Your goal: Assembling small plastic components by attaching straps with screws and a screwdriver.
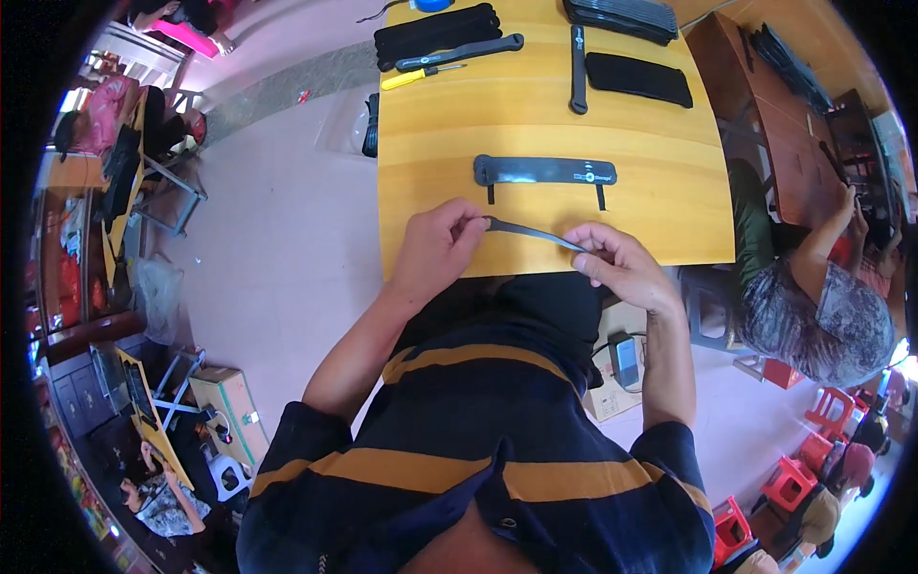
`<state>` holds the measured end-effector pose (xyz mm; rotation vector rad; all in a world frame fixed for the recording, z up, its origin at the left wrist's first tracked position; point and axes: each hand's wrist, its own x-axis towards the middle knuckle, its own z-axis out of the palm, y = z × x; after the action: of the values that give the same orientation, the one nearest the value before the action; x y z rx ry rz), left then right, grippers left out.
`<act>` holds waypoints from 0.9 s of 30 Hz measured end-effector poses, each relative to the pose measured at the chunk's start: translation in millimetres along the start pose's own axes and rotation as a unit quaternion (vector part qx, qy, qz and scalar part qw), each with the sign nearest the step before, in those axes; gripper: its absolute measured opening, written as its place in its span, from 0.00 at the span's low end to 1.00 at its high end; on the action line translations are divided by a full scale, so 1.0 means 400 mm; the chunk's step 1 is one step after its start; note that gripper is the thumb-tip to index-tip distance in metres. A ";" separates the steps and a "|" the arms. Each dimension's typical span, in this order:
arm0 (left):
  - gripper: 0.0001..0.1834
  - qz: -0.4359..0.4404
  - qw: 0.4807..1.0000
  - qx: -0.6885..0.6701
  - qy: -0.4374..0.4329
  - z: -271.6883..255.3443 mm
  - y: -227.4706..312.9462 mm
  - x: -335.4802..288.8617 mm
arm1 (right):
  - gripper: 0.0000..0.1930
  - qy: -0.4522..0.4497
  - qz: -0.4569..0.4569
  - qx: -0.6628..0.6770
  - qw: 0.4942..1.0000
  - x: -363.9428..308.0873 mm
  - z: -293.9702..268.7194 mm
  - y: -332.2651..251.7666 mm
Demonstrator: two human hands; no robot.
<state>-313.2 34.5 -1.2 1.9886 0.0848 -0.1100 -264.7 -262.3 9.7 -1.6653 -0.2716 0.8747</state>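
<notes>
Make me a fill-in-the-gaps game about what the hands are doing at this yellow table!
1. Both hands hold one thin dark ____ stretched between them: the left hand pinches one end, the right hand the other.
2. The flat black band lies on the wooden table, just ____ the hands.
3. The screwdriver at the table's far left has a ____ handle.

Missing words: strip; beyond; yellow

Smooth, varnished wooden table — matt black fabric strap, thin strip — yellow plastic-handled screwdriver.
</notes>
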 end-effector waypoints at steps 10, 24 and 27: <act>0.08 -0.048 0.996 -0.075 0.014 0.005 -0.025 0.063 | 0.10 0.106 0.007 -0.003 0.994 0.031 -0.076 0.019; 0.10 -0.104 0.993 0.046 0.007 -0.006 -0.019 0.125 | 0.09 0.177 0.016 0.037 0.983 0.124 -0.156 0.022; 0.10 -0.092 0.992 0.090 0.017 -0.006 -0.017 0.136 | 0.09 0.184 0.011 -0.010 0.983 0.136 -0.167 0.028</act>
<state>-259.7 40.0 -12.7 2.1601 0.2904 -0.2094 -185.5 -282.5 -19.3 -1.8149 -0.0068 0.5651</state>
